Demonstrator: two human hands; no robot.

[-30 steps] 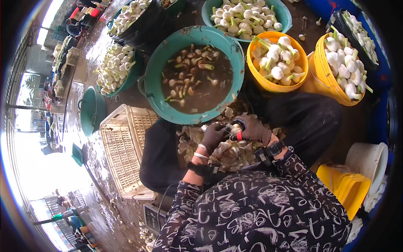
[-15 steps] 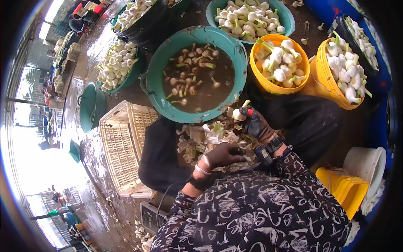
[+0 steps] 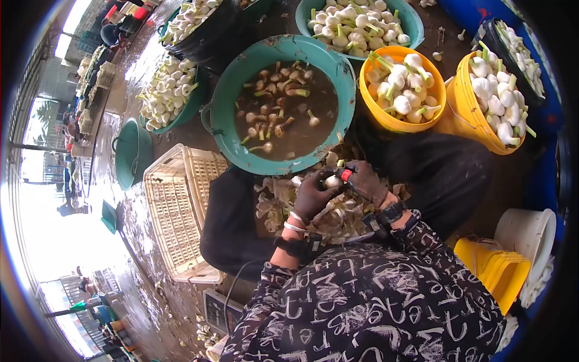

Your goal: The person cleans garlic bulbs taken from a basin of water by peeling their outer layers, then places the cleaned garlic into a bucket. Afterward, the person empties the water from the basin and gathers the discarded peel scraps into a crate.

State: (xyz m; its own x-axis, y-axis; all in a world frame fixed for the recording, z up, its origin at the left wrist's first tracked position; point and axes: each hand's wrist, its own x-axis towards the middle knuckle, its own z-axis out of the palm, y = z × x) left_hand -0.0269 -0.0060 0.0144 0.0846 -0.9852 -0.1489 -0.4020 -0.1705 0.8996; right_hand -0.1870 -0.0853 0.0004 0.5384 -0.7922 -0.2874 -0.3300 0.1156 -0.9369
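Observation:
Both of my gloved hands meet over the peelings between my legs. A white garlic bulb point(image 3: 333, 181) sits between them, a short bit of green stem showing above it. My left hand point(image 3: 315, 196) is closed around the bulb's left side. My right hand point(image 3: 367, 183) is closed at its right side, with a small red item point(image 3: 345, 175) at the fingertips; whether it is a tool or a finger wrap I cannot make out. Loose garlic skins point(image 3: 283, 196) lie beneath the hands. Just ahead stands a green tub point(image 3: 220, 136) of muddy water with unpeeled garlic bulbs point(image 3: 279, 123) in it.
Two yellow buckets point(image 3: 371, 111) point(image 3: 467, 102) of white garlic stand ahead right. Another green basin point(image 3: 416, 30) of garlic is behind them. A cream plastic crate point(image 3: 172, 211) lies at my left. Stacked yellow containers point(image 3: 500, 271) and a white bucket point(image 3: 537, 226) are at my right.
My right hand has moved down and left with the garlic bulb. My left hand has risen to meet it and closed on the bulb.

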